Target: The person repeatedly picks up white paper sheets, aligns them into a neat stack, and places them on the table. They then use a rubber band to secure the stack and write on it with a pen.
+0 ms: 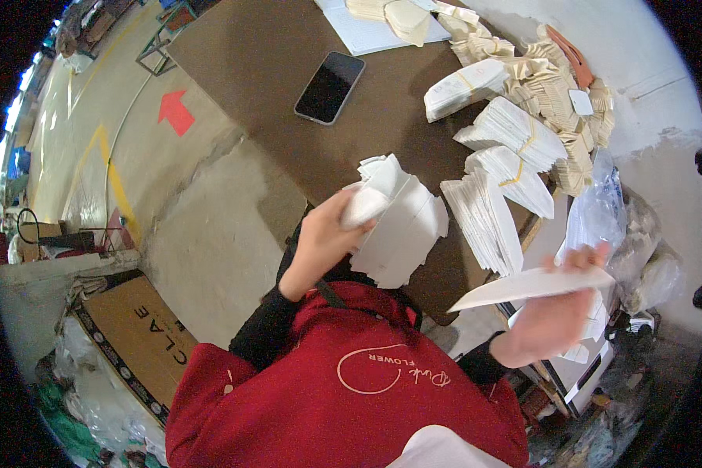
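My left hand (pixel 320 243) is closed round a small stack of white paper-like pieces (pixel 369 201) over the near edge of the brown table. Under and beside that stack, more white pieces lie fanned out in an overlapping pile (pixel 405 234). Off to the right, my right hand (pixel 542 331) grips a long white pointed piece (pixel 526 288) between thumb and fingers, held above the table's right edge. Motion blurs this hand slightly. Whether the long piece is one layer or several, I cannot tell.
White stacks (pixel 483 218), some banded in yellow, line the table's right side. Cream pleated bundles (pixel 558 86) lie behind them. A phone (pixel 330 87) rests on the brown table (pixel 249 62) near a notebook (pixel 343 23). Plastic bags (pixel 600 203) hang at right; a cardboard box (pixel 136 335) stands lower left.
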`<move>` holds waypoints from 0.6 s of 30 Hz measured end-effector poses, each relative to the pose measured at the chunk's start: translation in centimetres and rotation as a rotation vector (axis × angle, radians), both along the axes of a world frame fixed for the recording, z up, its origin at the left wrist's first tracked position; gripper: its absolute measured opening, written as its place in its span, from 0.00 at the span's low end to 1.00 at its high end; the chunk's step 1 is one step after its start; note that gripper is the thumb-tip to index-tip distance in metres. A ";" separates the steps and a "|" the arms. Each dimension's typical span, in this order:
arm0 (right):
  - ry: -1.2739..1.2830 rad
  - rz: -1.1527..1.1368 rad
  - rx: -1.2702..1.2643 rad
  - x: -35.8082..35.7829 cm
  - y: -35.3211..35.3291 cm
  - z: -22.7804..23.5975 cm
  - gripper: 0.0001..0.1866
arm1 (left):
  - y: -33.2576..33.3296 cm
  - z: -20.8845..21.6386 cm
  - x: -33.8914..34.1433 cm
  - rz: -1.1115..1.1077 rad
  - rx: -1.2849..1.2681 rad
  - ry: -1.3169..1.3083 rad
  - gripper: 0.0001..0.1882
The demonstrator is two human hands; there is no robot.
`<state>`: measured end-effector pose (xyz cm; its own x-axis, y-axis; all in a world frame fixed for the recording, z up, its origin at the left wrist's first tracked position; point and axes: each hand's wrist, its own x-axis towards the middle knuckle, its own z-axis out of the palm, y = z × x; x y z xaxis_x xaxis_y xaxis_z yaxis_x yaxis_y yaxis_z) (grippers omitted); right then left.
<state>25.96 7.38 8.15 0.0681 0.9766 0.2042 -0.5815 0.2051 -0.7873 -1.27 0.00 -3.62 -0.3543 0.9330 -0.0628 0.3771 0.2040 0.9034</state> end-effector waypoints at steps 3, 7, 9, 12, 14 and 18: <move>0.035 0.519 -0.242 -4.8 -0.6 -2.6 0.31 | -0.3 2.1 -1.0 -0.066 -0.046 -0.799 0.31; -0.049 0.690 -0.348 -11.2 -1.4 -6.2 0.24 | -0.9 3.2 0.5 -0.165 -0.007 -1.404 0.39; -0.311 0.621 -0.197 -13.6 -1.2 -7.5 0.23 | -1.4 2.9 1.3 -0.025 -0.028 -1.226 0.41; -0.472 0.686 -0.208 -14.8 -1.8 -8.3 0.23 | -1.9 2.0 1.0 -0.065 -0.050 -1.328 0.32; -0.945 0.416 0.237 -14.7 -1.9 -8.9 0.24 | -2.0 1.4 1.2 -0.067 0.004 -1.174 0.31; -1.146 0.270 0.397 -12.7 -1.4 -10.4 0.25 | -2.0 0.1 1.2 0.122 -0.101 -1.153 0.19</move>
